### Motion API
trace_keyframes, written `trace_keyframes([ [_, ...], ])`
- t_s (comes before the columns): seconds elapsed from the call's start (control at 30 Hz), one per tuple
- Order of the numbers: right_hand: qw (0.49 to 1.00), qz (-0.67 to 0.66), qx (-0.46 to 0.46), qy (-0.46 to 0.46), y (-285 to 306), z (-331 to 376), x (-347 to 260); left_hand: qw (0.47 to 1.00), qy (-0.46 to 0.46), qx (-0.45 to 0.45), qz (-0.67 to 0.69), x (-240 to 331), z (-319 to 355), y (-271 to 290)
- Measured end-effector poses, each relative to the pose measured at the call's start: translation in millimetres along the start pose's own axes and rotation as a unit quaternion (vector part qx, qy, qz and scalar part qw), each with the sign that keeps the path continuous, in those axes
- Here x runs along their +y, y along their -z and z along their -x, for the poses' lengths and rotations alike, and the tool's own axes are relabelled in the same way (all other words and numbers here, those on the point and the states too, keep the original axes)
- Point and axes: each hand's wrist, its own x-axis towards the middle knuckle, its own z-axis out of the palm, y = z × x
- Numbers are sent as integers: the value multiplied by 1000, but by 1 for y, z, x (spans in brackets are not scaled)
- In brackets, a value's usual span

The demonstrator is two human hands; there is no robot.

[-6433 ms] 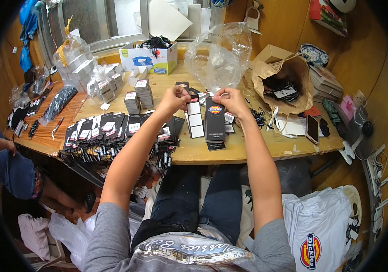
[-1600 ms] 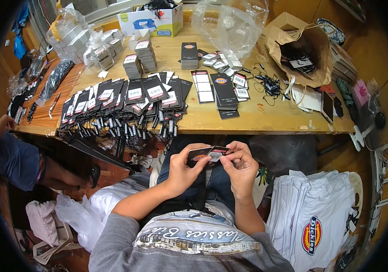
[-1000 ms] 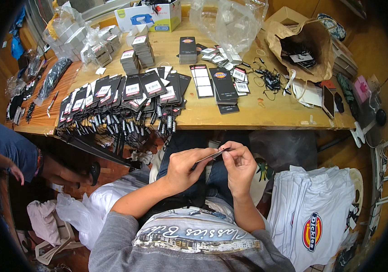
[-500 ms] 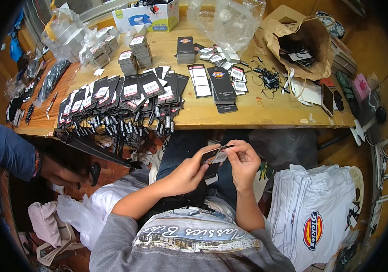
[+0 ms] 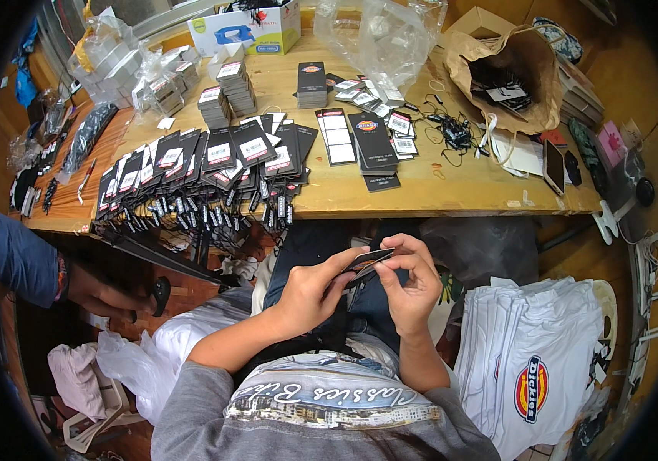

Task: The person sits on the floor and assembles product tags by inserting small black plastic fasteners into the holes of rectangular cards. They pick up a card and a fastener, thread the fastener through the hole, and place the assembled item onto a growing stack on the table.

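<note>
"While corded tags (image 5: 217, 150) spread over the table (image 5: 421, 198) at the left, what does the left hand (image 5: 309, 292) do?"

"It pinches the left end of some black tags (image 5: 365, 263) (how many, one cannot tell), held above the person's lap (image 5: 303, 247)."

"And the right hand (image 5: 413, 284)?"

"Its thumb and fingers pinch their right end."

"Further right?"

"A paper bag (image 5: 541, 77) sits on the table; white shirts (image 5: 525, 342) lie stacked below."

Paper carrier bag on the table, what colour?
The paper carrier bag is brown, shown best in the head view.
</note>
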Motion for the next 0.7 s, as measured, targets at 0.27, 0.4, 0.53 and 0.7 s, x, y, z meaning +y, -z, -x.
trace_keyframes([
  [0.27, 988, -129, -64, -64, 2, 2, 3, 980, -162, 19, -109, -10, 2, 0],
  [0.4, 969, -210, -70, -109, 4, 0, 13, 975, -177, -51, -122, -10, -4, 6],
  [0.53, 979, -170, -53, -102, 8, -1, 19, 986, 26, -163, 25, 1, -6, 12],
  [0.7, 996, -25, -89, -11, 6, 3, 6, 979, 122, 59, 154, -18, 2, 2],
])
